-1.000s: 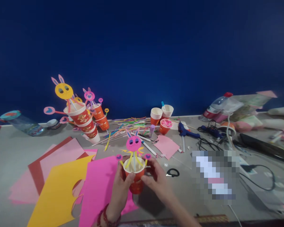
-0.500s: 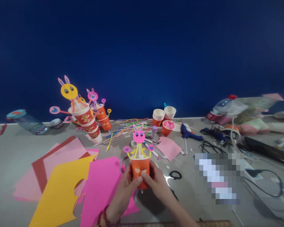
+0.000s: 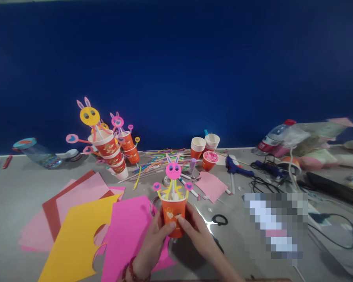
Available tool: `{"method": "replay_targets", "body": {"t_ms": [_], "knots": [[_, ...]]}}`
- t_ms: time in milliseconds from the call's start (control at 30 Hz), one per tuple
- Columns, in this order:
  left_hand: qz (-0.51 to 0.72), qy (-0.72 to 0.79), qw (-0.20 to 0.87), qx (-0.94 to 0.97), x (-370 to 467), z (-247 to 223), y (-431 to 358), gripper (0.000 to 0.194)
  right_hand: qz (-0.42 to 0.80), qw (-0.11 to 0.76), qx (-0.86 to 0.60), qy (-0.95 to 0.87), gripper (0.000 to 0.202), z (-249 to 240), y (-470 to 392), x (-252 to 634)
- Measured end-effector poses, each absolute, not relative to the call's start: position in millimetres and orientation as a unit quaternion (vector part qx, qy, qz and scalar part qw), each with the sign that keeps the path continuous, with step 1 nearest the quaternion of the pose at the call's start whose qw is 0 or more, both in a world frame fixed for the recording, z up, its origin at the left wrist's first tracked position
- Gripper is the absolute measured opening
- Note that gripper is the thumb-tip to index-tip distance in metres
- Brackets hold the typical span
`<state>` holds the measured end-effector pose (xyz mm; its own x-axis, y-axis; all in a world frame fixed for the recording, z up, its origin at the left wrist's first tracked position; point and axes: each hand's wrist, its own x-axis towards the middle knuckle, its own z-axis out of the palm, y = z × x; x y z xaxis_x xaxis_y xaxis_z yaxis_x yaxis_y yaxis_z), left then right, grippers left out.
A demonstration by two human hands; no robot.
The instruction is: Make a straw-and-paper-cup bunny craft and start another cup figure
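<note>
An orange-red paper cup (image 3: 174, 213) is held upright between my two hands, above the grey table. My left hand (image 3: 154, 241) grips its left side, the thumb on the front and a red bead bracelet at the wrist. On the right side my right hand (image 3: 198, 231) holds the same cup, thumb also on the front. Out of the cup rises a pink bunny face (image 3: 173, 171) with eared top, on a pale stick, with yellow arms ending in round pink paws. The fingers behind the cup are hidden.
Stacked cups with bunny figures (image 3: 107, 147) stand at the back left. Coloured paper sheets (image 3: 76, 227) lie left of my hands. Black-handled scissors (image 3: 220, 220) rest to the right, near a blue glue gun (image 3: 238, 169). Pipe cleaners (image 3: 155, 162) and white cups (image 3: 198, 145) are behind.
The whole view has shifted slightly, the surroundings appearing a little lower and further right. Both hands still hold the cup, and it sits slightly lower in the picture.
</note>
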<state>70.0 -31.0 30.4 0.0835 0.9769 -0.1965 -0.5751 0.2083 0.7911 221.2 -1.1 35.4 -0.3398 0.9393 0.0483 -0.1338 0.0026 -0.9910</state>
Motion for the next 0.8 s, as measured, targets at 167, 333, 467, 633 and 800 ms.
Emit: {"method": "replay_targets", "body": {"t_ms": [167, 333, 467, 633, 800], "knots": [[0.577, 0.359, 0.684, 0.266, 68, 30, -32, 0.054, 0.624, 0.408, -0.34, -0.573, 0.079, 29, -6, 224], [0.593, 0.37, 0.659, 0.277, 69, 23, -32, 0.057, 0.657, 0.404, -0.338, -0.539, 0.094, 19, -10, 222], [0.598, 0.4, 0.65, 0.244, 68, 24, -26, 0.055, 0.681, 0.401, -0.324, -0.52, 0.096, 11, -10, 218], [0.592, 0.397, 0.679, 0.177, 68, 31, -16, 0.045, 0.681, 0.432, -0.344, -0.481, 0.065, 6, -9, 220], [0.602, 0.42, 0.658, 0.17, 70, 33, -11, 0.039, 0.677, 0.397, -0.395, -0.478, 0.045, 6, -10, 220]]}}
